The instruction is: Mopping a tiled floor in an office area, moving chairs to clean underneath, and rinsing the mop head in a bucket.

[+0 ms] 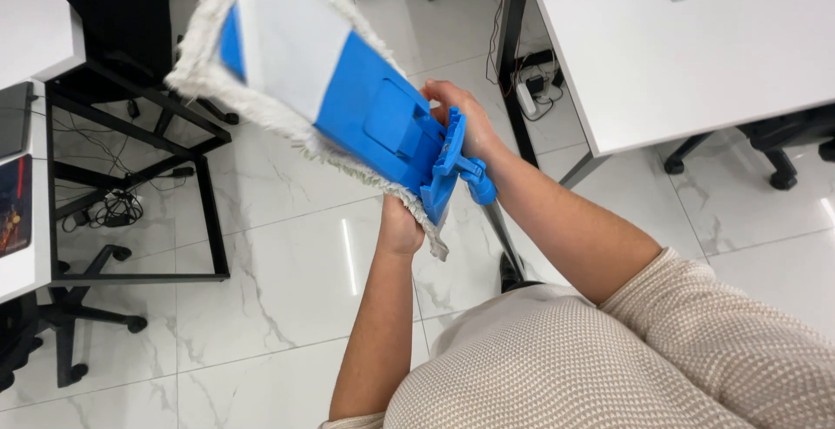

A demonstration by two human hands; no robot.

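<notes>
I hold a flat mop head up in front of me, tilted toward the upper left. It has a blue plastic frame and a white fringed pad with blue pockets. My left hand grips the pad's lower edge from beneath. At the near end, my right hand clasps the frame, close to the blue joint. The grey mop pole runs down from that joint toward my lap.
White marble-look floor tiles lie below. A white desk stands at the right, with cables and a power strip beneath it. A black metal frame and desk stand at the left. Office chair bases sit around.
</notes>
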